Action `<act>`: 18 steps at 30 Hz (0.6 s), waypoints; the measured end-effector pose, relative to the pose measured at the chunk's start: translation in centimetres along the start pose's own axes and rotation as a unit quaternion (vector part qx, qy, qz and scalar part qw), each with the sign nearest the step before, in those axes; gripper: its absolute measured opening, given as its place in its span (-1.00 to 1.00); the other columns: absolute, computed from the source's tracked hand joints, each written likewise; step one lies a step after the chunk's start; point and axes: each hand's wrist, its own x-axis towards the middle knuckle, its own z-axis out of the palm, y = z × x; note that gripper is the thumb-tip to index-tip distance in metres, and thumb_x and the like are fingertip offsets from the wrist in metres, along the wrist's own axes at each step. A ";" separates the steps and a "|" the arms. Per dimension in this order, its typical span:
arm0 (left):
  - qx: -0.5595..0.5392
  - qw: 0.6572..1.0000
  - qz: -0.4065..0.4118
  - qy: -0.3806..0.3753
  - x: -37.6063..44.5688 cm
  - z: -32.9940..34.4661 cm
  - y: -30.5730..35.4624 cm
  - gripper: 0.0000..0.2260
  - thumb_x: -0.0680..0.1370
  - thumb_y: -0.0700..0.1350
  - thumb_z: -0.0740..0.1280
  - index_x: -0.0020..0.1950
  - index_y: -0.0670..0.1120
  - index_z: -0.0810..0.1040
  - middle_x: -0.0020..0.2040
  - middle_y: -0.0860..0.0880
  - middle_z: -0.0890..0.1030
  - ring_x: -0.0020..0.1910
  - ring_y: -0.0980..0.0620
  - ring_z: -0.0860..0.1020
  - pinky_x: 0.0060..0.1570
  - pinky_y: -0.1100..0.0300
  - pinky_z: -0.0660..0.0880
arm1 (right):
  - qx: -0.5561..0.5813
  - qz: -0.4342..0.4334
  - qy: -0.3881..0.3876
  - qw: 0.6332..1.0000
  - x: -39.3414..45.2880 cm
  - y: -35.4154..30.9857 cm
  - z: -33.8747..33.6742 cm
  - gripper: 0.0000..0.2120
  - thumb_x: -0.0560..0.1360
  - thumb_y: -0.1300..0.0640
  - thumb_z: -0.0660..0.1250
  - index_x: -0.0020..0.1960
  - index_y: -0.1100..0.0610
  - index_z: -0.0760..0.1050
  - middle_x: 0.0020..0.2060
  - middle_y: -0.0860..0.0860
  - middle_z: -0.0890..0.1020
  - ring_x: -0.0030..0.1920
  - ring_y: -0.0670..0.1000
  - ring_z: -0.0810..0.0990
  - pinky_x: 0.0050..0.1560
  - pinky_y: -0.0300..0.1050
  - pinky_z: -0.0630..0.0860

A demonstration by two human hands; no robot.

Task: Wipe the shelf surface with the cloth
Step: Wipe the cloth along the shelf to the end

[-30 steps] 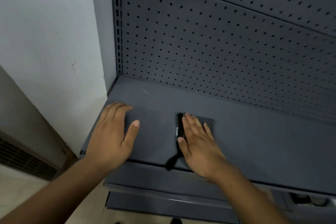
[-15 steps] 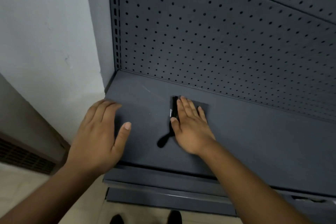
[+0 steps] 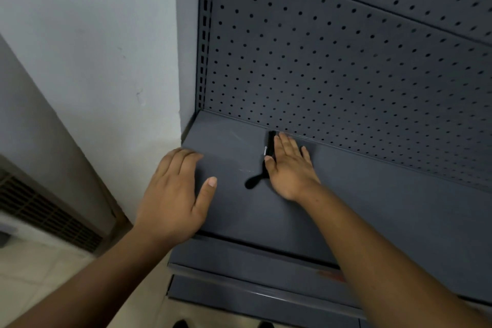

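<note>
The dark grey metal shelf point(image 3: 372, 202) runs from the left corner to the right. A grey cloth with a black edge point(image 3: 271, 143) lies on it close to the pegboard back, mostly hidden under my right hand point(image 3: 288, 168). That hand lies flat, palm down, pressing the cloth onto the surface. A black tail of the cloth point(image 3: 253, 181) trails toward me. My left hand point(image 3: 177, 194) rests flat on the shelf's front left corner, fingers spread, holding nothing.
A perforated grey back panel point(image 3: 346, 61) rises behind the shelf, with a slotted upright point(image 3: 203, 34) at its left. A white wall point(image 3: 93, 48) adjoins on the left, a floor vent point(image 3: 40, 210) below it. A lower shelf edge point(image 3: 253, 295) juts out beneath.
My right hand has slid the cloth away from me, from near the shelf's front edge to the back panel. My left hand stays at the front left corner.
</note>
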 end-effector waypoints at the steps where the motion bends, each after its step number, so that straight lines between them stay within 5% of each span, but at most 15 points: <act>1: -0.007 1.000 -0.002 0.001 0.0 -0.1 0.0 -0.39 0.66 0.23 0.01 0.43 -0.21 0.45 0.39 -0.19 0.51 0.46 -0.18 0.39 0.50 0.00 0.26 | 0.001 -0.008 -0.003 1.000 -1.1 -0.3 0.1 -0.38 0.66 -0.15 -0.20 0.61 0.08 -0.26 0.61 -0.03 -0.22 0.57 -0.07 -0.29 0.54 0.02 -0.31; 10: -0.037 0.999 0.003 0.009 -0.1 0.1 -0.3 -0.40 0.67 0.23 0.00 0.43 -0.19 0.45 0.39 -0.16 0.52 0.46 -0.15 0.39 0.49 0.00 0.30 | 0.009 -0.056 -0.007 0.998 -11.4 -3.8 2.4 -0.35 0.59 -0.21 -0.30 0.58 0.04 -0.36 0.56 -0.11 -0.36 0.50 -0.16 -0.46 0.53 0.00 -0.36; 18: -0.053 0.998 0.004 0.021 0.0 0.3 -0.4 -0.41 0.67 0.24 -0.01 0.43 -0.17 0.45 0.38 -0.15 0.52 0.45 -0.13 0.40 0.46 0.02 0.31 | 0.021 -0.029 0.004 0.999 -7.2 -4.3 2.2 -0.37 0.62 -0.17 -0.23 0.60 0.05 -0.30 0.59 -0.08 -0.29 0.53 -0.15 -0.38 0.52 0.00 -0.36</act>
